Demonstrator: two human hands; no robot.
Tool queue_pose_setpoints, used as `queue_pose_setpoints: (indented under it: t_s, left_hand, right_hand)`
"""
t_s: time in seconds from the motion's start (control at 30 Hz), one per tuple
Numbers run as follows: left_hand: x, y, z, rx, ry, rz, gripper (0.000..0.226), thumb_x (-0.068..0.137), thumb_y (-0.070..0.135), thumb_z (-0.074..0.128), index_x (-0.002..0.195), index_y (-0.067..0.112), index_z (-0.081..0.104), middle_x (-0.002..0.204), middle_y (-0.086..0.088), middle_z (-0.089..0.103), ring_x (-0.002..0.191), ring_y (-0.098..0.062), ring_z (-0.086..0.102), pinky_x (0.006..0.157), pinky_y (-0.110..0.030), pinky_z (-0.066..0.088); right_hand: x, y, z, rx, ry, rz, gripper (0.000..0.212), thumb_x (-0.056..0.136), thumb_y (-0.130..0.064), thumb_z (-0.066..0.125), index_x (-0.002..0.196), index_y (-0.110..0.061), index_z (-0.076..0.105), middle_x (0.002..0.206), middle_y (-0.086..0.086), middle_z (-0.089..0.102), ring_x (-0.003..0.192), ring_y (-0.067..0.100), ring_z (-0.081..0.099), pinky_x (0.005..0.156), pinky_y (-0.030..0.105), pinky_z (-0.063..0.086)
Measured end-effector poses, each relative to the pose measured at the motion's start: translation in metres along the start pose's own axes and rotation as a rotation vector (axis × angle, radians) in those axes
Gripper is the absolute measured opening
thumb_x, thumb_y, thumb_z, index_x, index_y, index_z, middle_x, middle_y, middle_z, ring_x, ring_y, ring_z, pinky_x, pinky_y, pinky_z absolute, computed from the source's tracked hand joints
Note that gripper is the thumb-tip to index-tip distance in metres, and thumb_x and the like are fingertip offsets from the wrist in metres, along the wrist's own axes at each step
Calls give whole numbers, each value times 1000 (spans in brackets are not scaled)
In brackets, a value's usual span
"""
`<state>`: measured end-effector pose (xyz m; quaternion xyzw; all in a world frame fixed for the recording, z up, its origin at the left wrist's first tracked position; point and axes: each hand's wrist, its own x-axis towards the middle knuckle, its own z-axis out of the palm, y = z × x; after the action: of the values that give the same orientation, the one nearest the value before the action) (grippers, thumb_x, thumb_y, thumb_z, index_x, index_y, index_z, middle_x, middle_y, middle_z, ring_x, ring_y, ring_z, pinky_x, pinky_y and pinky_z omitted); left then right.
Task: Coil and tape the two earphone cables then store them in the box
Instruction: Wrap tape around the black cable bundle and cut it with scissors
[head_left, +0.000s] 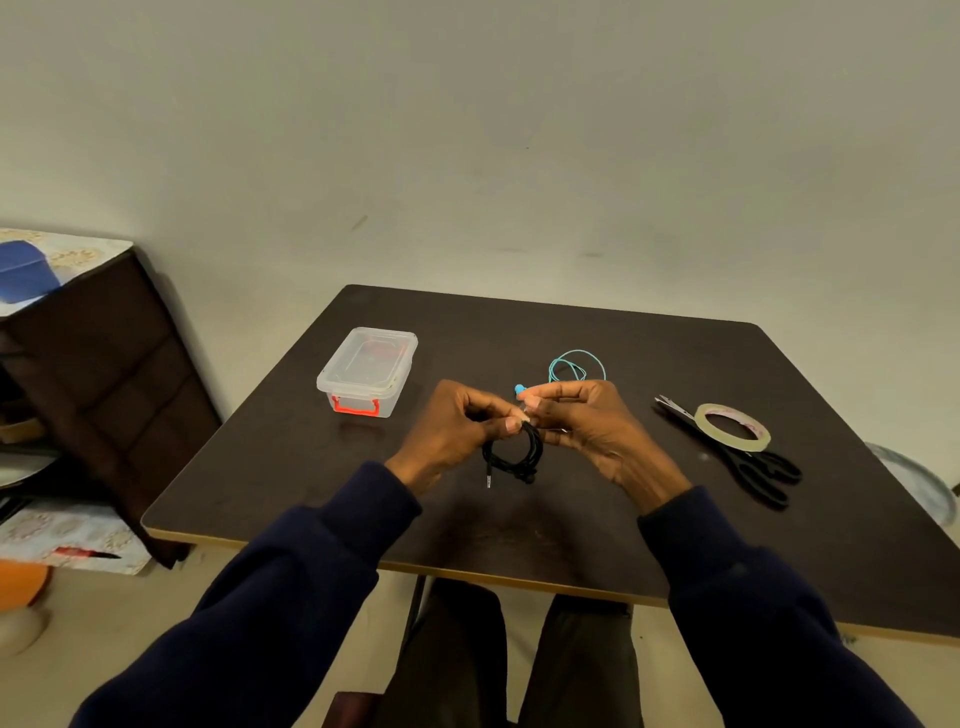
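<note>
Pale wall behind, dark table (311, 467) below. Both hands meet over its middle: the left hand (452, 426) pinches the top of the coiled black cable (511, 457), and the right hand (592, 421) pinches the same spot from the other side (whether tape sits between the fingers I cannot tell). The coil hangs beneath the fingertips, plug pointing toward the person. The tape (737, 441) lies on the scissors (758, 478), nearer the right hand. The blue cable (576, 364) waits just beyond. The box (369, 369), lid on, stands beyond the left hand.

Black scissors (740, 461) lie on the dark table (311, 467); a brown cabinet (104, 374) stands left.
</note>
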<state>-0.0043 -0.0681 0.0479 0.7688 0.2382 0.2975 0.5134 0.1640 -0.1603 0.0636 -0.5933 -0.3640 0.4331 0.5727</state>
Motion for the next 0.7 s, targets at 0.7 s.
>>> queue_pose_setpoints:
  t_s: [0.7]
  left_hand:
    - [0, 8, 8, 446, 143, 203, 16, 82, 20, 82, 97, 16, 81, 91, 0, 79, 70, 7, 65, 71, -4, 50]
  right_hand:
    - [15, 1, 12, -364, 152, -66, 25, 88, -11, 74, 109, -15, 62, 79, 8, 76, 60, 9, 69, 53, 22, 53]
